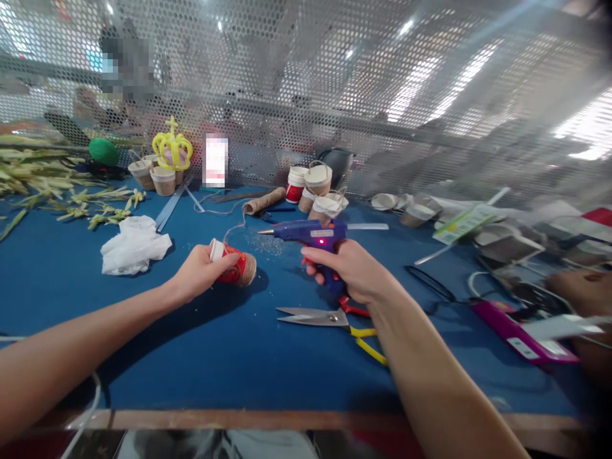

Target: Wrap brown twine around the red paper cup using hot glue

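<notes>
Red cup [233, 266] is gripped sideways by outstretched left hand [203, 271], glue gun [306, 231] gripped nozzle-left by outstretched right hand [356, 268].

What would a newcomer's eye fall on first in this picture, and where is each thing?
Probably the blue glue gun with its glowing red light, held in the right hand near the middle. Next comes the red cup, with twine around one end, in the left hand. Toward the back left of the blue table, a bright yellow crown stands out by small cups.
</notes>
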Tool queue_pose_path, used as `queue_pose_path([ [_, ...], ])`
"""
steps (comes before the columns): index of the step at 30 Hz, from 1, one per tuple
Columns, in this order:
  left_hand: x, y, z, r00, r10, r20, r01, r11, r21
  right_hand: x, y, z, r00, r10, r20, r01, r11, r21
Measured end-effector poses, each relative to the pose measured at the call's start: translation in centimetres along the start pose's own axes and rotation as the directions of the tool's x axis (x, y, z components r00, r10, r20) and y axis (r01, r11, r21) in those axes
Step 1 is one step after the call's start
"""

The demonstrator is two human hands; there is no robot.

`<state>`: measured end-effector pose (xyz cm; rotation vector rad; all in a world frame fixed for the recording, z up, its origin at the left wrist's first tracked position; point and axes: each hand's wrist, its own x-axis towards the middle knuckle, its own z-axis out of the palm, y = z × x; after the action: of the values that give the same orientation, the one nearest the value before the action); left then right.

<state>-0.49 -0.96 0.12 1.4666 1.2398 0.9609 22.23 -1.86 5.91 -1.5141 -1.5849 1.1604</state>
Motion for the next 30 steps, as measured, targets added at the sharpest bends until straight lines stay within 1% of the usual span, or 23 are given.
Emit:
queue_pose_path([
  [3,0.3,-0.2,-0.2,1.000,0.013,0.022,-0.014,0.999,0.031,-1.2,-0.1,1.0,0.995,-0.076,0.068,0.079,0.996,-0.040],
  [5,0.4,-0.3,-0.3,0.999,0.014,0.032,-0.016,0.999,0.044,-1.7,-0.1,1.6,0.991,-0.096,0.094,0.106,0.989,-0.104],
  [8,0.7,-0.3,-0.4,0.999,0.000,0.038,-0.001,0.999,0.038,-2.3,0.0,2.1,0.993,-0.097,0.061,0.108,0.969,-0.223],
  [10,0.8,-0.2,-0.4,0.999,-0.008,0.049,0.007,1.000,0.003,-2.7,0.1,2.4,0.992,-0.116,0.043,0.123,0.947,-0.297],
  [13,0.9,-0.1,-0.4,0.997,-0.012,0.075,0.016,0.998,-0.065,-3.0,0.2,2.6,0.979,-0.204,0.032,0.199,0.896,-0.397],
  [15,0.9,-0.1,-0.4,0.997,-0.021,0.076,0.027,0.996,-0.081,-3.0,0.3,2.7,0.964,-0.265,0.025,0.246,0.854,-0.458],
  [17,1.0,-0.2,-0.4,0.997,-0.032,0.065,0.037,0.996,-0.079,-3.0,0.4,2.8,0.958,-0.286,0.021,0.257,0.822,-0.508],
  [21,1.0,-0.2,-0.4,0.997,-0.046,0.054,0.050,0.996,-0.076,-2.8,0.7,2.8,0.954,-0.299,0.036,0.267,0.785,-0.559],
  [25,1.1,-0.1,-0.4,0.996,-0.053,0.066,0.058,0.995,-0.082,-2.9,0.8,2.9,0.931,-0.361,0.051,0.325,0.760,-0.563],
  [30,1.1,-0.1,-0.3,0.996,-0.051,0.074,0.058,0.995,-0.084,-3.3,0.5,3.0,0.896,-0.436,0.080,0.392,0.693,-0.606],
])
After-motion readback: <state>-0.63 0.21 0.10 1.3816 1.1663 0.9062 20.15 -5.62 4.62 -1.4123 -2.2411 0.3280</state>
